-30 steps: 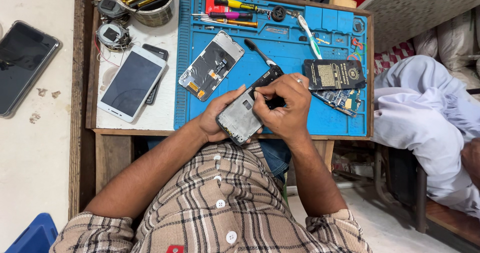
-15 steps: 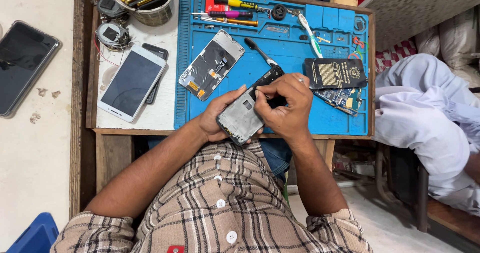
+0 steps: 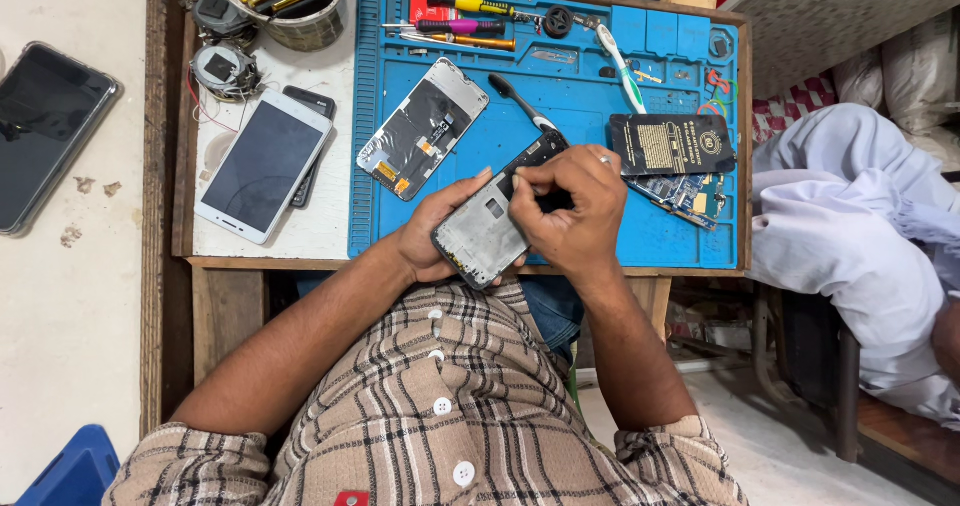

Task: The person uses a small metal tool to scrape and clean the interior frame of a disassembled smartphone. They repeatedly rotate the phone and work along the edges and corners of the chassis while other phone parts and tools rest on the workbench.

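Grey phone frame (image 3: 484, 234), grip unchanged

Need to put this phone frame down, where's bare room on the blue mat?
Bare mat lies between the opened phone and the black card, and along the near edge left of your hands. The top row of screwdrivers and the circuit board corner are crowded.

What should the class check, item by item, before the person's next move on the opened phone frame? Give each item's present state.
1. Left hand supports the phone frame from beneath: ok.
2. Right hand pinches at the frame's upper end: ok.
3. What its fingertips grip: cannot tell.
4. Frame held over the blue mat: ok.
5. Circuit board lies apart from both hands: ok.
6. Screwdrivers lie at the mat's far edge: ok.
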